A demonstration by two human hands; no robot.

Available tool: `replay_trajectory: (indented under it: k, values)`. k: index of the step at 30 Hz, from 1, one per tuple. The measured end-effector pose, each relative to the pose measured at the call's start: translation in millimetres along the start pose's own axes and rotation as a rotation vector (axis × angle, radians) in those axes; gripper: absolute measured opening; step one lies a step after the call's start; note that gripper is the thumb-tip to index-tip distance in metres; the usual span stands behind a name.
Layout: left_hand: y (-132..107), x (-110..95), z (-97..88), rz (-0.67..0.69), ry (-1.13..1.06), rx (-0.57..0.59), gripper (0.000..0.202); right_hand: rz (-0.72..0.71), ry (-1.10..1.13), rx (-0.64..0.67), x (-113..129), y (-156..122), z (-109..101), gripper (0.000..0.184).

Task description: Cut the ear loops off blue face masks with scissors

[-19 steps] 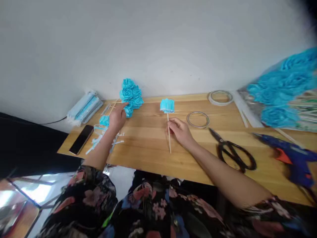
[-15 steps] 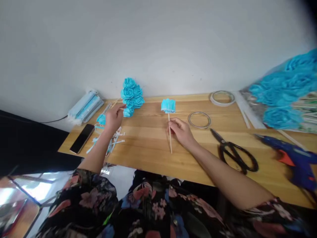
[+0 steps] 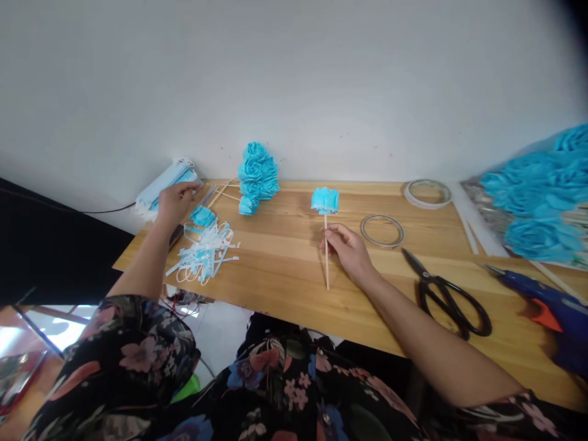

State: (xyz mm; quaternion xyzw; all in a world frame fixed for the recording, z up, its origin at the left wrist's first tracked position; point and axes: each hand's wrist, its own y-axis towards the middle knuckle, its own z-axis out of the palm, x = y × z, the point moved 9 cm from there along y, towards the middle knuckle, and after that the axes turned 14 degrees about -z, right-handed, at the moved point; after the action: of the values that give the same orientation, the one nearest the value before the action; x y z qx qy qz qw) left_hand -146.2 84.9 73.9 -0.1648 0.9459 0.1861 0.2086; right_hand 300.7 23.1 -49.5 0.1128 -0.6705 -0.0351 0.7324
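Note:
My right hand [image 3: 351,248] pinches a thin pale stick [image 3: 327,263] between thumb and fingers. The stick stands upright, with a small light-blue paper-like flower [image 3: 325,201] on its top end. My left hand [image 3: 174,201] is over the far left of the table, right in front of a stack of blue and white face masks [image 3: 160,184]. Its fingers are loosely bent and partly apart, and I see nothing held in them. A loose blue piece [image 3: 203,215] and a heap of white straps and scraps [image 3: 206,251] lie beside that forearm.
Blue flowers on sticks [image 3: 258,177] lie near the wall. To the right are a grey ring [image 3: 382,231], a roll of tape [image 3: 427,193], black scissors [image 3: 443,294], a blue glue gun [image 3: 551,306] and a wrapped blue bouquet [image 3: 542,196]. My left forearm mostly covers a phone [image 3: 175,236].
My left hand has moved left, from beside the blue flowers to the mask stack. My right hand still holds the flower stick upright. The view has shifted slightly.

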Motion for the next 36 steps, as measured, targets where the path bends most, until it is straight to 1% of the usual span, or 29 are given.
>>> replay_trajectory:
  k: [2, 4, 6, 8, 11, 16, 21, 24, 26, 28, 32, 34, 36]
  values:
    - [19, 14, 5.9, 0.095, 0.11, 0.052, 0.039, -0.002, -0.012, 0.003, 1, 0, 0, 0.035]
    - [31, 25, 22.1, 0.202, 0.202, 0.162, 0.038, 0.002, -0.021, 0.007, 1, 0, -1, 0.035]
    - [37, 33, 38.5, 0.308, 0.261, 0.256, 0.04, 0.013, -0.03, 0.004, 1, 0, -2, 0.036]
    - [37, 34, 48.3, 0.408, 0.285, 0.295, 0.044, 0.03, -0.042, 0.008, 1, -1, -2, 0.037]
    - [33, 27, 56.3, 0.531, 0.287, 0.34, 0.044, 0.054, -0.057, 0.021, 2, -2, -1, 0.036]
    - [23, 12, 75.0, 0.682, 0.35, 0.514, 0.043, 0.072, -0.084, 0.039, 1, -2, 0, 0.038]
    - [23, 0, 95.2, 0.766, 0.428, 0.573, 0.039, 0.061, -0.091, 0.053, -3, -2, -1, 0.039]
    - [23, -8, 101.5, 0.792, 0.443, 0.616, 0.035, 0.054, -0.089, 0.067, -3, -2, 0, 0.04]
    - [24, -16, 98.9, 0.782, 0.421, 0.628, 0.034, 0.05, -0.085, 0.068, -3, -3, 1, 0.04]
    - [29, -25, 89.5, 0.729, 0.365, 0.599, 0.033, 0.048, -0.085, 0.067, -2, -3, 1, 0.04]
    - [38, -42, 56.6, 0.579, 0.199, 0.496, 0.032, 0.041, -0.089, 0.061, 0, -2, 1, 0.039]
    - [40, -48, 38.7, 0.5, 0.121, 0.46, 0.026, 0.031, -0.092, 0.062, 0, -1, 1, 0.039]
    - [43, -52, 18.9, 0.414, 0.041, 0.386, 0.017, 0.025, -0.097, 0.066, 0, -1, 1, 0.04]
